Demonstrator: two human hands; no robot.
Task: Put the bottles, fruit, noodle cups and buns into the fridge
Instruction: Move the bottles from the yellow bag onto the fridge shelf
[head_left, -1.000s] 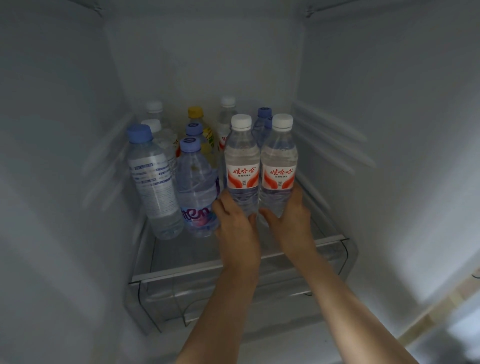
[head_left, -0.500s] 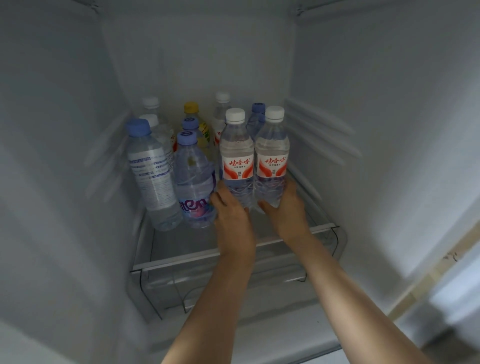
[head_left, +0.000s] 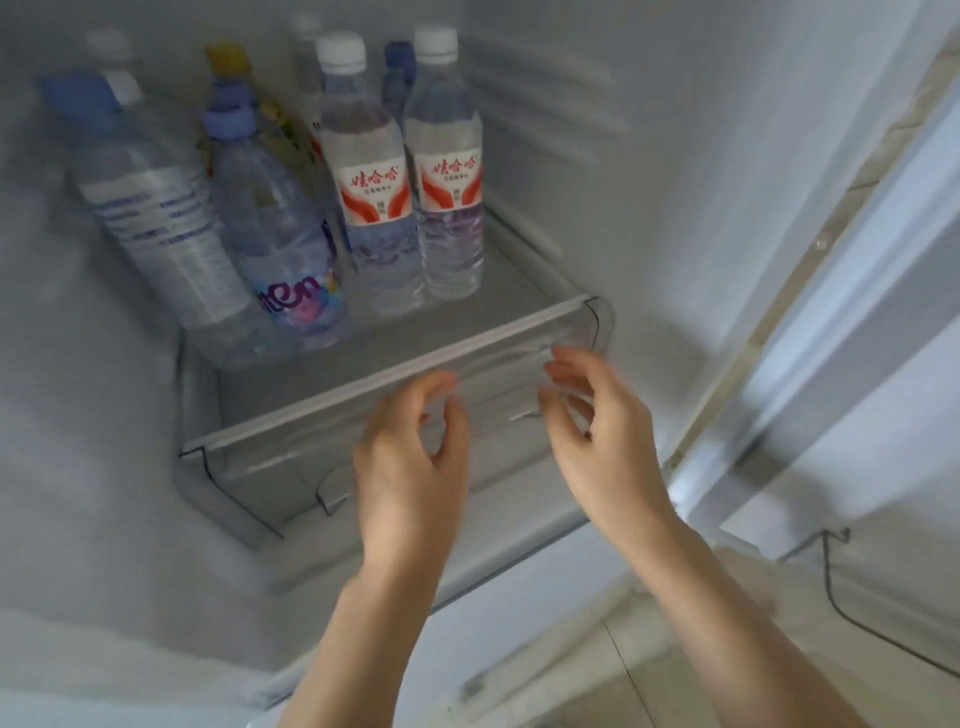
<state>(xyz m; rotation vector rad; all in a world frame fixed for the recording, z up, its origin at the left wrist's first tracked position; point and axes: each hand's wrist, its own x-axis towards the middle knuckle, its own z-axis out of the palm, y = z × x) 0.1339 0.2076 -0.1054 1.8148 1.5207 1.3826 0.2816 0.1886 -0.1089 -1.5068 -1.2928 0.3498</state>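
Two white-capped water bottles with red labels stand side by side on the fridge shelf (head_left: 395, 358), one on the left (head_left: 375, 187) and one on the right (head_left: 448, 176). Left of them stand a blue-capped bottle with a purple label (head_left: 280, 244) and a tall blue-capped bottle with a white label (head_left: 156, 213). More bottles stand behind, among them a yellow-capped one (head_left: 228, 60). My left hand (head_left: 410, 457) and my right hand (head_left: 602, 426) hover in front of the shelf edge, fingers loosely curled, holding nothing.
A clear plastic drawer (head_left: 270, 467) sits under the shelf, just behind my hands. The fridge's right wall (head_left: 675, 182) and its door frame (head_left: 779, 322) run along the right. Tiled floor (head_left: 649, 665) shows below.
Both hands have let go of the two red-labelled bottles and drawn back toward me, past the shelf's front edge. The bottles now stand alone on the shelf. The view has tilted down and right.
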